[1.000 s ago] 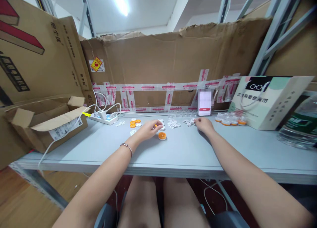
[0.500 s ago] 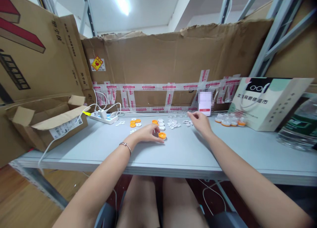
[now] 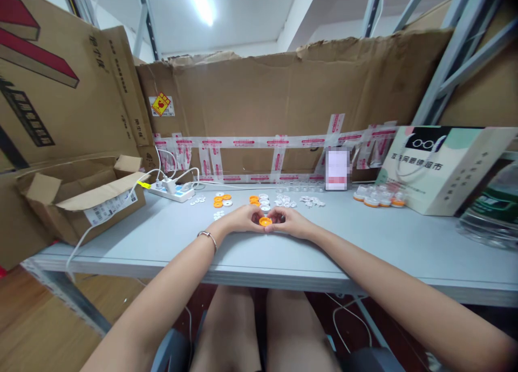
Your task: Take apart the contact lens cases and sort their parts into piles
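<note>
Near the middle of the table, an orange round cap [image 3: 265,221] with a raised rim sits between my two hands. My left hand [image 3: 244,219] grips its left side with thumb and fingers. From the right, my right hand [image 3: 294,222] closes in a pinch against the same cap; any small piece inside those fingers is hidden. Just behind the hands are orange discs [image 3: 254,200] and white discs [image 3: 264,201]. Small white plastic pieces [image 3: 285,200] lie to their right, with another small heap [image 3: 312,201] beyond.
More orange and white discs [image 3: 218,199] lie left, near a power strip [image 3: 172,191] and an open carton [image 3: 93,199]. A phone [image 3: 337,169] leans at the back. Clear-topped orange and white pieces [image 3: 379,197], a paper bag [image 3: 424,172] and a large bottle [image 3: 491,205] stand right.
My right hand has moved left and toward me, from the small pieces near the phone to the orange cap. My left hand stays at the cap.
</note>
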The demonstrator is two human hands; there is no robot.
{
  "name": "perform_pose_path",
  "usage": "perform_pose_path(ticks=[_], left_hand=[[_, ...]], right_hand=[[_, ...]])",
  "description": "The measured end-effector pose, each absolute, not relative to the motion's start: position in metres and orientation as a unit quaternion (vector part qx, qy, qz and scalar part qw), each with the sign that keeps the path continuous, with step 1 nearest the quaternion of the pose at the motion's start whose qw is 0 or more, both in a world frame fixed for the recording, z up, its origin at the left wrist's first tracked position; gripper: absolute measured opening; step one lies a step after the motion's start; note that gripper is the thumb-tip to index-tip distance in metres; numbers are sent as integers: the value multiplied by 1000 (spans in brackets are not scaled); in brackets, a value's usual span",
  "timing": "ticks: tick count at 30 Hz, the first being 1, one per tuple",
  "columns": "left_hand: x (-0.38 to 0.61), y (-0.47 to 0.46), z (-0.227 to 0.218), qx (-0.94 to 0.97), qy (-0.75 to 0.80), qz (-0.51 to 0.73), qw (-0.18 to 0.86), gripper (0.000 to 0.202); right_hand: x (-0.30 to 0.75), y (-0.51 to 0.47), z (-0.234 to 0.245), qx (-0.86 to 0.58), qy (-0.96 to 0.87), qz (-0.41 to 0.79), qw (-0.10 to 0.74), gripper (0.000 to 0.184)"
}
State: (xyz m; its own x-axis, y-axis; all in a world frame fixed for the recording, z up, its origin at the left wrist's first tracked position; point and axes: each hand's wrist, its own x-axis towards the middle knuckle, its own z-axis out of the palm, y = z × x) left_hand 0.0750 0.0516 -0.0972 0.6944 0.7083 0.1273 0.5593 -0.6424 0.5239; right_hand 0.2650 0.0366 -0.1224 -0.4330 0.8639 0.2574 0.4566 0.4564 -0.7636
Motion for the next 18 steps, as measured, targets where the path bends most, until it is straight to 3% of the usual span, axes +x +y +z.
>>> perform_pose_path(ticks=[7, 15, 18], left_hand=[[75, 53, -100, 885, 354, 163, 256, 34], [74, 56, -103, 883, 350, 156, 271, 30], [72, 56, -98, 881, 349, 150, 280, 37]], right_hand=[[265, 38, -122, -406, -788, 307, 347, 27], [266, 38, -118, -414, -761, 325, 379, 32], [268, 42, -117, -429, -733, 323, 418, 35]])
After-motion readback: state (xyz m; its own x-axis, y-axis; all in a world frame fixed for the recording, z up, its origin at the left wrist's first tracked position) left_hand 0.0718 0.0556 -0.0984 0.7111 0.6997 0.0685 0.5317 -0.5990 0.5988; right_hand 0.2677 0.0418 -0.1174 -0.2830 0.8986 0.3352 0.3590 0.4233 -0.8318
